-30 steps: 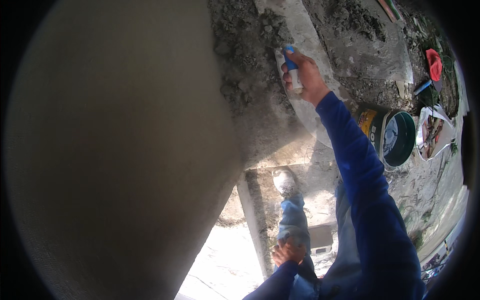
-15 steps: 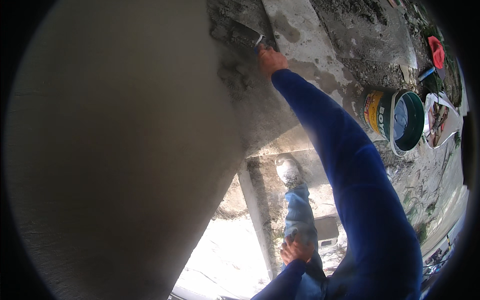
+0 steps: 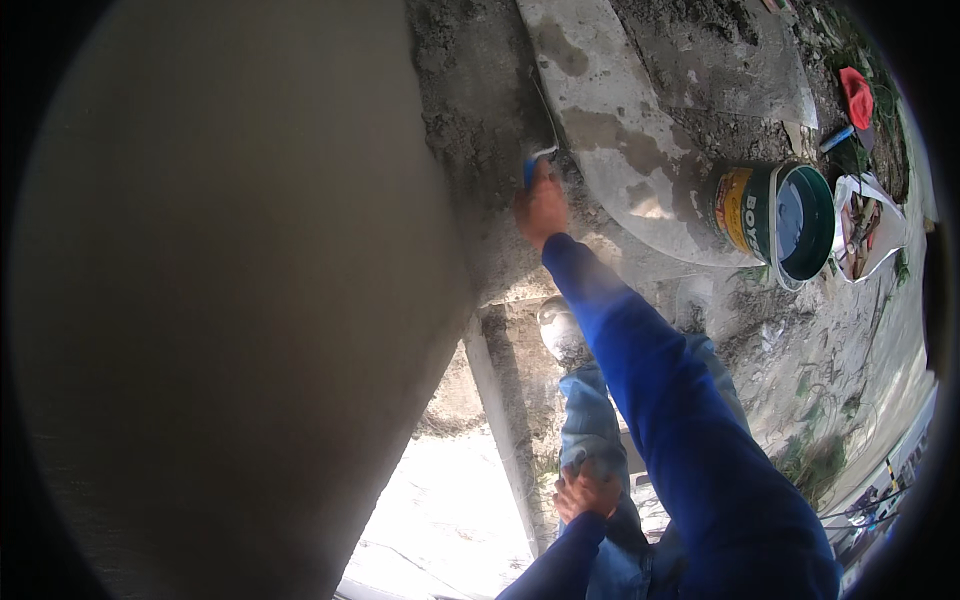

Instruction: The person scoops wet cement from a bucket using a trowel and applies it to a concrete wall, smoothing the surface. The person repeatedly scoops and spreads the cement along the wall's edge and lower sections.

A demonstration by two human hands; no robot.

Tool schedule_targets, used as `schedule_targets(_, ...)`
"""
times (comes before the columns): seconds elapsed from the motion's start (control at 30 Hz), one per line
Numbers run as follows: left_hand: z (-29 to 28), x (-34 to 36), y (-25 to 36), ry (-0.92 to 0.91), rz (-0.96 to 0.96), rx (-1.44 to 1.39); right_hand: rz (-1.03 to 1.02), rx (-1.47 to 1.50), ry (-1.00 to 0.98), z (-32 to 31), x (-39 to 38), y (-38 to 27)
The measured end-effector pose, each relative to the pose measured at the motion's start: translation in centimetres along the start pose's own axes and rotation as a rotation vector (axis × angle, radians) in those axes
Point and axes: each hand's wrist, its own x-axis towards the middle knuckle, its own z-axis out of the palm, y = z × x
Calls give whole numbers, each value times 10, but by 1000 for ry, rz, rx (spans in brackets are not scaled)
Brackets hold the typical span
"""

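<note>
1. Wall (image 3: 230, 330) fills the left of the view, smooth and pale; beside it runs a rough grey strip (image 3: 480, 120) of coarse render, with a smoother patched slab (image 3: 620, 140) further right.
2. Bucket (image 3: 775, 220), green with a yellow label, lies on its side on the rubble near the slab; a white bag (image 3: 870, 230) sits just beyond it.
3. Right hand (image 3: 542, 205) reaches far out, grip pressed together round a blue-handled trowel (image 3: 538, 160) whose blade meets the rough strip at its edge with the slab.
4. Left hand (image 3: 585, 492) rests on the person's knee, fingers spread on the jeans, holding nothing.
5. Judged from this, the pass goes best with the blade held at a shallow angle and pressure kept even; with the arm so stretched, bracing on the knee should steady the stroke.
</note>
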Motion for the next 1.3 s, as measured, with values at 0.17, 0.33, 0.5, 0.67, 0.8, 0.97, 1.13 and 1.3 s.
schedule_targets(0.17, 13, -1, -2, 25, 52, 30, -149, -135, -124, 7, 12, 1)
schedule_targets(0.33, 6, 3, -7, 24, -19, -8, -123, 234, -57, -11, -59, 23)
schedule_targets(0.5, 5, 6, -8, 23, 0, -12, 131, 643, -170, -3, -51, 68)
schedule_targets(0.67, -15, 2, -3, 16, 37, -13, 154, 670, -344, 14, -3, 9)
schedule_targets(0.8, -24, 2, 1, 42, 19, -15, 97, 679, -392, 33, 25, -31)
schedule_targets(0.97, -51, 1, 17, -59, -46, -76, 155, 750, -521, 11, 43, -31)
schedule_targets(1.13, -19, 5, 15, 67, -46, 8, 189, 874, -594, -48, 44, -37)
schedule_targets(1.3, -6, 6, 25, 141, -42, 21, 207, 1035, -524, -124, 67, -41)
